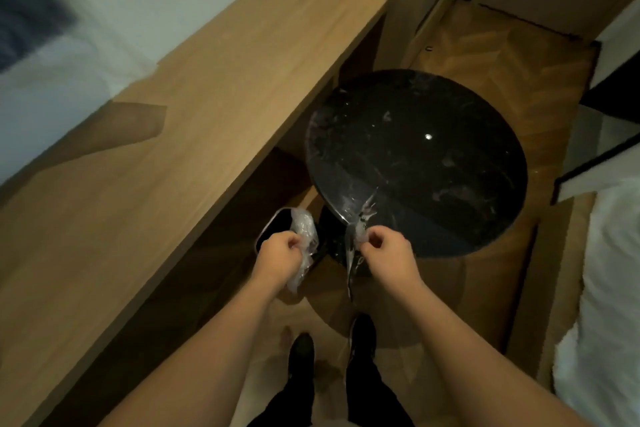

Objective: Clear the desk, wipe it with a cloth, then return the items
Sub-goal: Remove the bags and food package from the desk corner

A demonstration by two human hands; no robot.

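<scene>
A long wooden desk [194,121] runs along the wall on the left, its top bare. My left hand [278,255] grips a crumpled clear plastic wrapper [304,236] just above a small dark bin [277,229] under the desk's edge. My right hand [388,253] pinches a second strip of clear plastic [356,239], which hangs down in front of the near rim of a round black marble table [419,163]. No cloth is in view.
The round black table stands close to the desk's right side. A white bed [609,305] fills the right edge. Wooden herringbone floor [467,48] stretches ahead toward a cupboard. My feet in dark shoes [301,350] stand below my hands.
</scene>
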